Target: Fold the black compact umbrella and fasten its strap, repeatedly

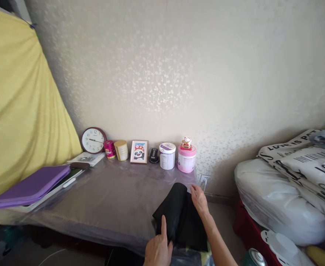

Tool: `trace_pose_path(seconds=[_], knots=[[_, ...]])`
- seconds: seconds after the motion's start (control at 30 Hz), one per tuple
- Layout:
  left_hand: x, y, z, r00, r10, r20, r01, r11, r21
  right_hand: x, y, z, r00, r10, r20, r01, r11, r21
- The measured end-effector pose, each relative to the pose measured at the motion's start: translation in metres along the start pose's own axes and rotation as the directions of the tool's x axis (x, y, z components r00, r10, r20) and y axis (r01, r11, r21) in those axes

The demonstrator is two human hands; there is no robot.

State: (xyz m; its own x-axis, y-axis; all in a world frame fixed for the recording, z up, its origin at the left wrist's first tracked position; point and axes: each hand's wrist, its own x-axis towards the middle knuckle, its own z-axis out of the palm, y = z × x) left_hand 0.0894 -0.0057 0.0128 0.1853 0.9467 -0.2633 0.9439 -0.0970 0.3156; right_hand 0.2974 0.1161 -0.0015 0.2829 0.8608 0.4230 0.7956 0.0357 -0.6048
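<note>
1. The folded black fabric [179, 218], soft and matte, lies at the front right of the low worktop [96, 199], a greyish padded top under clear plastic film. Part of it hangs over the front edge.
2. Its long axis runs roughly front to back, with a rounded fold at the far end and the lower end towards the person.
3. The left hand [157, 253] is at the near end of the fabric, on its lower left side, with a straight index finger [163, 229] raised along the edge and the other fingers curled. I cannot tell whether this grip is pinching any cloth.
4. The right hand [199, 199] is nearer the far end, on the right side of the fabric. Its grip is spread, with the fingertips [192, 189] resting on the upper edge and no pinch showing.
5. Along the wall behind stand a maroon-rimmed round wall clock [93, 140], a framed panda picture [139, 151], a white tub with a purple lid [167, 156] and a pink tub [186, 160] topped by a small cat figurine [186, 142].
6. A purple zip folder [29, 186] lies at the left of the worktop, and a white plastic-wrapped bundle [279, 199] sits at the right, well apart from the hands.
</note>
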Motion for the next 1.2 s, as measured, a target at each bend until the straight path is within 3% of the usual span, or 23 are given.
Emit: trace_pose_path(seconds=[0.17,0.3,0.6,0.93,1.2], knots=[[0.000,-0.005,0.004,0.999,0.020,-0.040,-0.020,1.000,0.008,-0.047,0.028,-0.035,0.967,0.250,0.049,-0.254,0.964,0.081],[-0.002,-0.006,0.004,0.999,0.014,-0.046,-0.014,1.000,0.004,-0.068,0.026,-0.046,0.936,0.335,0.108,-0.348,0.927,0.138],[0.004,-0.011,0.009,0.998,0.026,-0.052,-0.028,0.999,-0.027,-0.077,-0.002,-0.037,0.932,0.326,0.161,-0.363,0.857,0.367],[0.001,-0.008,0.002,1.000,0.015,-0.015,-0.016,0.999,-0.036,-0.050,-0.055,-0.032,0.939,0.240,0.248,-0.344,0.710,0.615],[0.004,-0.007,0.003,1.000,-0.003,0.009,0.004,0.999,-0.034,-0.042,-0.078,0.007,0.942,0.205,0.266,-0.331,0.700,0.633]])
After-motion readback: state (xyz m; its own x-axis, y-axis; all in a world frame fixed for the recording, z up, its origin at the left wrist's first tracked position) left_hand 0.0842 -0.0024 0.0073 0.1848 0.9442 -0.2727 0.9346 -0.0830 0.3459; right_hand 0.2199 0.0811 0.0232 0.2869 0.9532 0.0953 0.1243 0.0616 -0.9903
